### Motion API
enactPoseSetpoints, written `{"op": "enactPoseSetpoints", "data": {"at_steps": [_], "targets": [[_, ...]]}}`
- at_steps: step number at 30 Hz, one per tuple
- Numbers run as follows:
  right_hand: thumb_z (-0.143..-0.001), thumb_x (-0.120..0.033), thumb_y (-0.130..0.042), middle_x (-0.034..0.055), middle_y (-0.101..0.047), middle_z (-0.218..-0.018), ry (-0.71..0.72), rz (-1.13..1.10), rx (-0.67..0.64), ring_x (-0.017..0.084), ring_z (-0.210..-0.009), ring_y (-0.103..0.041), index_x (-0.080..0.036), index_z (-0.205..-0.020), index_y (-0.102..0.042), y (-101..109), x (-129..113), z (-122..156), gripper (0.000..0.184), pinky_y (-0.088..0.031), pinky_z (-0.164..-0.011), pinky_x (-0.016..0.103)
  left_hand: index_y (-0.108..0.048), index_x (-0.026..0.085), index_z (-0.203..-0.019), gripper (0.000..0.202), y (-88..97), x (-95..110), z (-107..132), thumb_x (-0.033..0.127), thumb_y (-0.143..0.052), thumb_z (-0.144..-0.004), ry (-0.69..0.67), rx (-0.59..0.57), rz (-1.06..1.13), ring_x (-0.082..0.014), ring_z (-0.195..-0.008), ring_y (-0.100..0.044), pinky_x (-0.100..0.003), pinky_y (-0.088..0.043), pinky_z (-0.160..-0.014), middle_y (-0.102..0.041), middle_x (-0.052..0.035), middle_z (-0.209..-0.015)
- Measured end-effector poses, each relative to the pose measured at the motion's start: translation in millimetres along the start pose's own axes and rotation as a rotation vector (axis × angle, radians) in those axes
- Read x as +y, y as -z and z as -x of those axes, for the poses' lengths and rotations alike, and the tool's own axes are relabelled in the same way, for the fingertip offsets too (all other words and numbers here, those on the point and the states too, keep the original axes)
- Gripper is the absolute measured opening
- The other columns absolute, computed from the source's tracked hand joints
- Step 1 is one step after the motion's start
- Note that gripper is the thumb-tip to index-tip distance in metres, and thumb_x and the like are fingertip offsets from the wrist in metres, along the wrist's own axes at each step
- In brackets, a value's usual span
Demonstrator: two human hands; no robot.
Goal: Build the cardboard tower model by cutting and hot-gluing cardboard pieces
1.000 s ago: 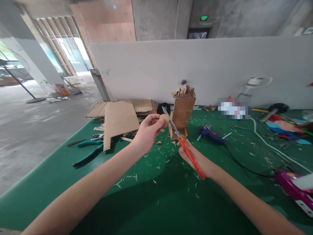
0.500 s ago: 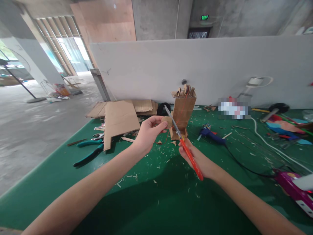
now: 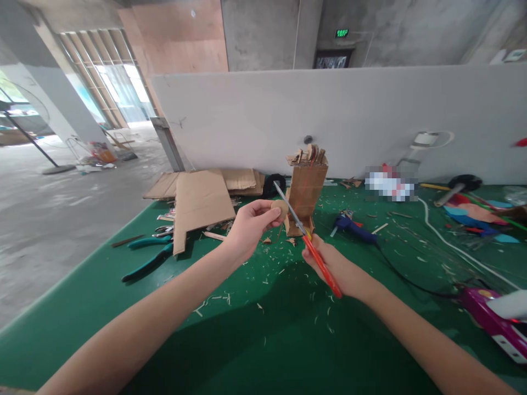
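Note:
Between the thumb and fingers of my left hand [image 3: 252,226] is a small rounded piece of cardboard [image 3: 280,208]. My right hand [image 3: 329,263] is closed around the red handles of a pair of scissors [image 3: 315,252]. The metal blades point up and left, right beside the cardboard piece's right edge; whether they touch it I cannot tell. Just behind the blades stands an upright cardboard structure [image 3: 307,189], with several rounded cardboard pieces along its top and an orange-red string down its front.
Cardboard sheets [image 3: 203,200] and teal-handled pliers [image 3: 150,263] lie to the left on the green table [image 3: 247,340]. A blue glue gun [image 3: 356,227] is at the right, its cord running toward a magenta device [image 3: 489,318]. Small scraps litter the middle. A white partition [image 3: 239,120] stands behind.
The scissor blades look closer together now and their tips sit slightly more to the left. Both hands stay in nearly the same place, with the cardboard piece still held. The view has shifted slightly.

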State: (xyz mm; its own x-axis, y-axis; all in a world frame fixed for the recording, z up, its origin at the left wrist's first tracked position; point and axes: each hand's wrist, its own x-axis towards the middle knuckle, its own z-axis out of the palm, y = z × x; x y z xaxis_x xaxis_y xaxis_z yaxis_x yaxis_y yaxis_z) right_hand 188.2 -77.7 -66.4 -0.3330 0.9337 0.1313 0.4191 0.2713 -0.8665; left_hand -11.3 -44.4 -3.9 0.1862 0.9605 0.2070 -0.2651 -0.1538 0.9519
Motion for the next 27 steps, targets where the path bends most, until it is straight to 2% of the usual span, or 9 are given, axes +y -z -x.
{"op": "enactPoseSetpoints", "data": {"at_steps": [3,8,13,17,20,27], "targets": [[-0.088,-0.054,-0.042,-0.0039,-0.041,-0.067,-0.017,0.035,-0.089,0.01,-0.054,-0.038,-0.023,-0.089,-0.041,6,-9,2,0.031,-0.036,-0.047,0.026,-0.065,0.013,-0.082,0.015,1.0,0,-2,0.024,-0.068,-0.072,-0.003,0.007,0.004,-0.0096,-0.068,-0.055,-0.026,-0.043,-0.068,-0.063,-0.0029,-0.073],[-0.09,-0.054,-0.038,-0.004,-0.036,-0.071,-0.007,0.033,-0.166,0.011,-0.059,-0.038,-0.023,-0.093,-0.038,13,-22,3,0.031,-0.04,-0.056,0.029,-0.065,0.014,-0.082,0.014,2.6,-1,-4,0.024,-0.068,-0.073,-0.044,0.038,-0.038,-0.0094,-0.067,-0.055,-0.025,-0.044,-0.067,-0.062,-0.0018,-0.071],[-0.089,-0.056,-0.038,-0.0036,-0.035,-0.071,-0.012,0.017,-0.17,0.012,-0.059,-0.04,-0.024,-0.092,-0.036,10,-20,2,0.032,-0.042,-0.056,0.031,-0.065,0.015,-0.087,0.017,3.5,0,-2,0.025,-0.065,-0.074,-0.094,0.054,-0.197,-0.0119,-0.071,-0.059,-0.028,-0.047,-0.071,-0.066,-0.0041,-0.077],[-0.088,-0.053,-0.042,-0.0023,-0.038,-0.073,-0.062,0.025,-0.101,0.012,-0.061,-0.042,-0.023,-0.085,-0.035,6,-22,2,0.031,-0.044,-0.056,0.031,-0.066,0.016,-0.086,0.015,3.9,3,0,0.026,-0.064,-0.074,-0.177,0.073,-0.337,-0.0118,-0.067,-0.057,-0.027,-0.045,-0.064,-0.064,-0.0029,-0.074],[-0.088,-0.051,-0.042,-0.002,-0.038,-0.074,-0.047,0.034,-0.055,0.012,-0.062,-0.041,-0.023,-0.081,-0.034,6,-24,1,0.03,-0.043,-0.057,0.029,-0.067,0.017,-0.086,0.015,3.7,5,1,0.026,-0.063,-0.074,-0.234,0.084,-0.448,-0.0118,-0.065,-0.056,-0.026,-0.043,-0.061,-0.064,-0.0028,-0.074],[-0.09,-0.051,-0.041,-0.003,-0.043,-0.073,-0.043,0.075,-0.104,0.011,-0.058,-0.039,-0.023,-0.089,-0.037,8,-12,-2,0.028,-0.037,-0.052,0.027,-0.068,0.017,-0.09,0.019,2.1,3,3,0.028,-0.062,-0.076,-0.187,0.045,-0.429,-0.0133,-0.071,-0.058,-0.027,-0.045,-0.064,-0.066,-0.0044,-0.079]]}}
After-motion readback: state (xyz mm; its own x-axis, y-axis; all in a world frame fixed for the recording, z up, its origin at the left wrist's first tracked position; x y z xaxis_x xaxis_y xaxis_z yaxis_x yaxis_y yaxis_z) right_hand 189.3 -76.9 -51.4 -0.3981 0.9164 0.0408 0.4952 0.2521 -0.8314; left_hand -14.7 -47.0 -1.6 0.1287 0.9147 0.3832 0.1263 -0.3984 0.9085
